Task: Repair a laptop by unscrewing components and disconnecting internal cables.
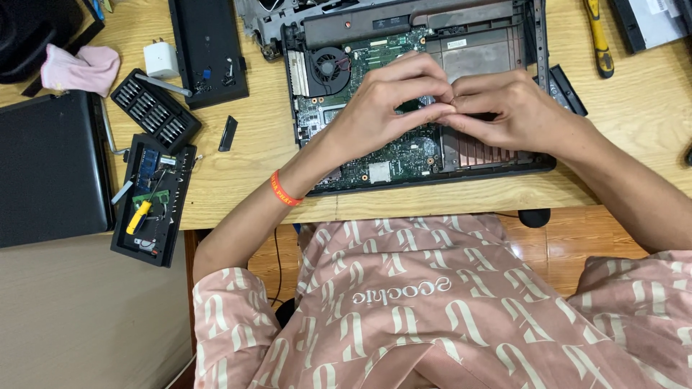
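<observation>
An opened laptop base [422, 173] lies on the wooden table [245, 173], its green motherboard [393, 155] and round black fan [329, 70] exposed. My left hand [386, 104] and my right hand [504, 108] meet above the board's middle. Their fingertips are pinched together around something small at about the centre, but the fingers hide what it is. An orange band [283, 189] circles my left wrist.
A black bit set [155, 110] and a black tray with a yellow-handled screwdriver [140, 215] lie left. A white charger [161, 59], a black panel [209, 50], a pink cloth [79, 68], a closed dark laptop [47, 169] and a yellow screwdriver [598, 39] surround them.
</observation>
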